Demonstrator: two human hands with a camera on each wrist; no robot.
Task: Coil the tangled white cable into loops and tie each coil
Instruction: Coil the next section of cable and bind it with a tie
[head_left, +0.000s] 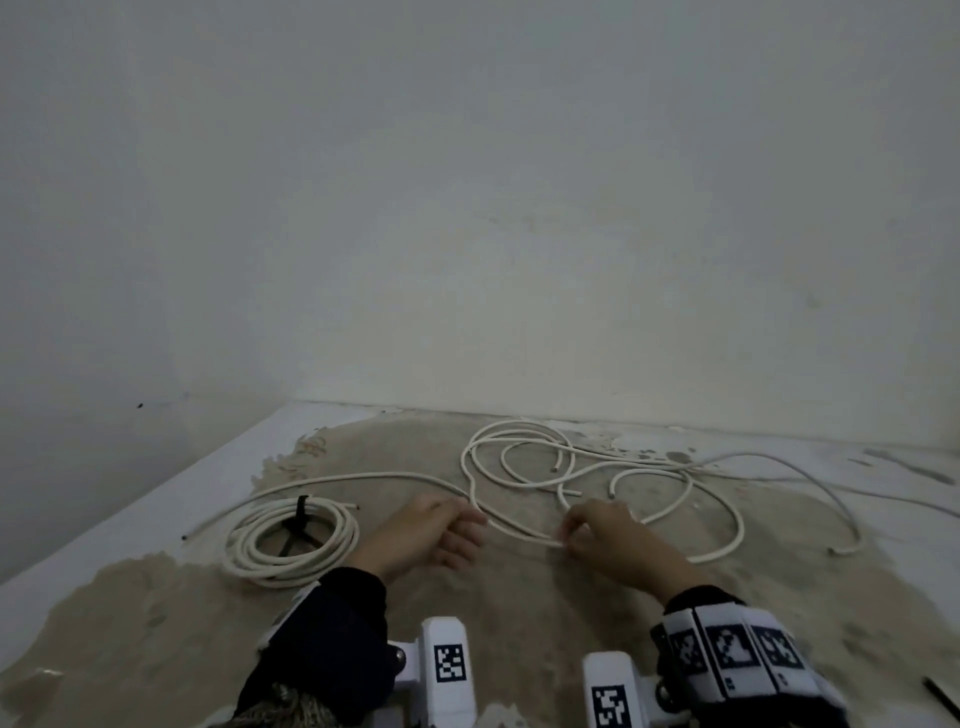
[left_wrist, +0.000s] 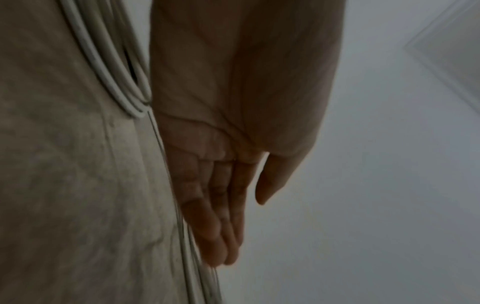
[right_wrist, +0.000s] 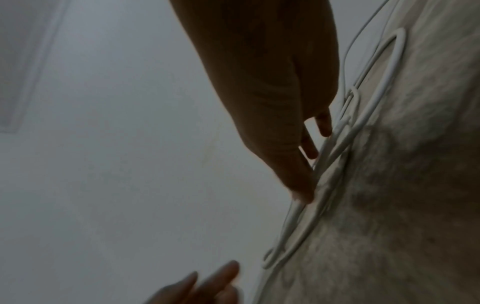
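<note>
A tangled white cable (head_left: 717, 499) sprawls in loose loops over the middle and right of the worn table (head_left: 156, 649). My right hand (head_left: 566, 538) reaches down onto one strand, and in the right wrist view its fingertips (right_wrist: 303, 195) touch the cable (right_wrist: 337, 160) with fairly straight fingers. My left hand (head_left: 475, 525) lies beside the same strand with straight, relaxed fingers (left_wrist: 223, 236) and holds nothing; the cable (left_wrist: 182, 226) runs along it. A finished coil (head_left: 332, 551), bound with a black tie (head_left: 300, 514), rests at the left, and its loops show in the left wrist view (left_wrist: 103, 67).
A plain wall rises right behind the table. The table's left edge (head_left: 104, 519) runs diagonally near the tied coil. A thinner grey cable (head_left: 810, 467) trails off to the right. A dark thin object (head_left: 940, 701) lies at the bottom right corner.
</note>
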